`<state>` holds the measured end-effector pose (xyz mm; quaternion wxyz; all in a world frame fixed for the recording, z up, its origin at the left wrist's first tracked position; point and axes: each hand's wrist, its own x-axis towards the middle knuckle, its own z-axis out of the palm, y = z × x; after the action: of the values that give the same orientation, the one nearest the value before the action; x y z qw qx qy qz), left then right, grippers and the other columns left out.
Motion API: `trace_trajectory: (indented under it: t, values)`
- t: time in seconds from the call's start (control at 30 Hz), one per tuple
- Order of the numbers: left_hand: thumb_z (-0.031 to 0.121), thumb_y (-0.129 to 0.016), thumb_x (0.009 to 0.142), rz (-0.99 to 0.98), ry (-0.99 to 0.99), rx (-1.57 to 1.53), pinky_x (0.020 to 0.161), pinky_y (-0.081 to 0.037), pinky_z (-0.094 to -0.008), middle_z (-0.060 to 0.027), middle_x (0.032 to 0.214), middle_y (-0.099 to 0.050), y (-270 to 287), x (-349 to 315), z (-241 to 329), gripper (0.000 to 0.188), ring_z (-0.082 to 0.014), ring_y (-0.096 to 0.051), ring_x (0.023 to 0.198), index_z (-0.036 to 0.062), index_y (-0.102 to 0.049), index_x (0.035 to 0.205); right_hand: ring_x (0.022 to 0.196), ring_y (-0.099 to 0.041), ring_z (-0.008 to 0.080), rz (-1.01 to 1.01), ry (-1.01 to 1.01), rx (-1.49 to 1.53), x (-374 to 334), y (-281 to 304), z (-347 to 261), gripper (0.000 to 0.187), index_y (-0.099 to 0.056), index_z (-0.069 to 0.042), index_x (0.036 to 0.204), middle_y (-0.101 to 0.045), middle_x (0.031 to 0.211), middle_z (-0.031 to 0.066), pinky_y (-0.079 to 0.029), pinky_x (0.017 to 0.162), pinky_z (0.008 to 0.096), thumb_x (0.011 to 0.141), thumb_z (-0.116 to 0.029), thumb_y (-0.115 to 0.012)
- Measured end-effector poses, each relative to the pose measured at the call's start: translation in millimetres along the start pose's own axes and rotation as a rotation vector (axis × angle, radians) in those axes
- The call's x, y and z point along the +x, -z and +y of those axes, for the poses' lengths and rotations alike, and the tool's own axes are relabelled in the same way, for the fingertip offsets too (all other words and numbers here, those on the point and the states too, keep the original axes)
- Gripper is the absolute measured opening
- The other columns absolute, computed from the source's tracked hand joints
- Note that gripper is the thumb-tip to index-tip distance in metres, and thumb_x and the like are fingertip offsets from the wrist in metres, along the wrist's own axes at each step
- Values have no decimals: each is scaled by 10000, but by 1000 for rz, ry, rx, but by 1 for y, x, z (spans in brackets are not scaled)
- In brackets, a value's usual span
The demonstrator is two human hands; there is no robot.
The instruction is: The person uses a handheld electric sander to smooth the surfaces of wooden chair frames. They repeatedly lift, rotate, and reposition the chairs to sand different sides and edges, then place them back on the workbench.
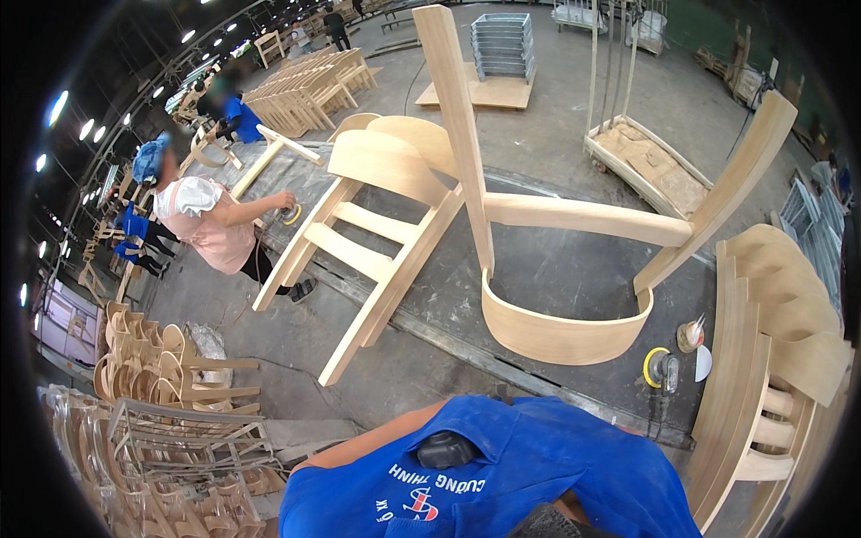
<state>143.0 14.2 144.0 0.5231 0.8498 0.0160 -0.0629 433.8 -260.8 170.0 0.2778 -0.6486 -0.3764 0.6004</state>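
Curved-backed wooden chair frame (pixel 587 218): on the surface (pixel 453 300), 12 to 1 o'clock from the blue-shirted torso (pixel 529 439), long axis toward 12. Disc sander (pixel 664 369): at frame's 5 o'clock. Hands: both out of view; grasp, and nearer hand, cannot tell.

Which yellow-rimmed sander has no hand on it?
The nearer sander, lying free on the dark table; the farther sander is under a co-worker's hand.

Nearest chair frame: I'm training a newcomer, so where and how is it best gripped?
Probably by the crosspiece, reaching from the near side over the curved band: this slim rail bridges both uprights, raised off the bench with open space below.
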Motion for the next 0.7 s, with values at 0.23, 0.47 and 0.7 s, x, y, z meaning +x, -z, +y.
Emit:
trace_trajectory:
  t: [0.23, 0.47, 0.7]
  values:
    - [212, -559, 913, 34, 62, 2, 754, -475, -376, -175, 917, -633, -1, 2, 4, 283, -304, -605, 825, -1, -622, 1089, 828, -614, 145, 9, 11, -5, -2, 6, 1, 244, -628, -1, 1013, -661, 877, 94, -488, 766, 293, 830, -148, -692]
    - [209, -545, 933, 130, 146, 20, 782, -477, -379, -182, 956, -630, 4, 12, 20, 304, -310, -606, 867, 5, -616, 1148, 832, -614, 149, 55, 38, -29, -16, 23, -1, 253, -630, 2, 1022, -661, 882, 97, -487, 772, 294, 832, -154, -692]
    - [175, -599, 888, 399, -73, 194, 802, -473, -365, -151, 984, -615, 90, 54, 118, 334, -295, -601, 929, 21, -611, 1184, 842, -622, 175, 225, 39, -118, -17, 49, -9, 283, -633, 7, 1048, -672, 911, 99, -498, 769, 312, 830, -165, -687]
